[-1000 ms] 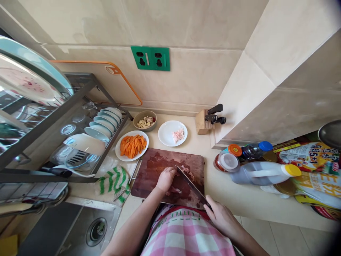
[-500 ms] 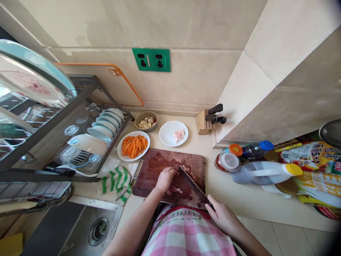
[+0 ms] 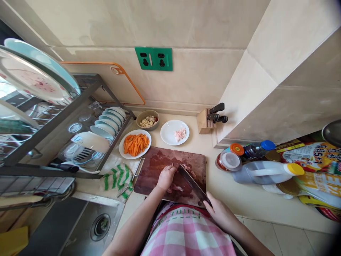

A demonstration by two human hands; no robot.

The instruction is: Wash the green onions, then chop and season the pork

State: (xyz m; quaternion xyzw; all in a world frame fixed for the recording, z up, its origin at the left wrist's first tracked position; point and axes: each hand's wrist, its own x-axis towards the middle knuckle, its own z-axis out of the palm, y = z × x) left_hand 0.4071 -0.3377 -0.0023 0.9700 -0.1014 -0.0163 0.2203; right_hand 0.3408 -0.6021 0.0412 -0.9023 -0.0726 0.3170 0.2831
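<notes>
My right hand [image 3: 217, 208] is closed round the handle of a kitchen knife [image 3: 192, 183], whose blade slants up and left across a dark reddish-brown cutting board [image 3: 151, 170]. My left hand [image 3: 167, 176] presses down with curled fingers on raw meat at the blade's left side; most of what lies under those fingers is hidden. A strip of the raw meat [image 3: 176, 187] shows below the hand on the board. To the right of the blade lie small cut pieces of meat [image 3: 189, 171]. The knife tip is close to my left fingertips.
Behind the board stand a plate of sliced carrots [image 3: 135, 143], a bowl of pale pieces [image 3: 148, 121], a white plate [image 3: 169, 133] with chopped pinkish bits and a knife block [image 3: 204, 122]. At left are a dish rack [image 3: 87, 97], striped cloth [image 3: 118, 179] and sink [image 3: 85, 220]. Bottles [image 3: 266, 172] stand right.
The whole view has shifted slightly. Both hands keep nearly the same places on the board and knife, and the meat looks much the same.
</notes>
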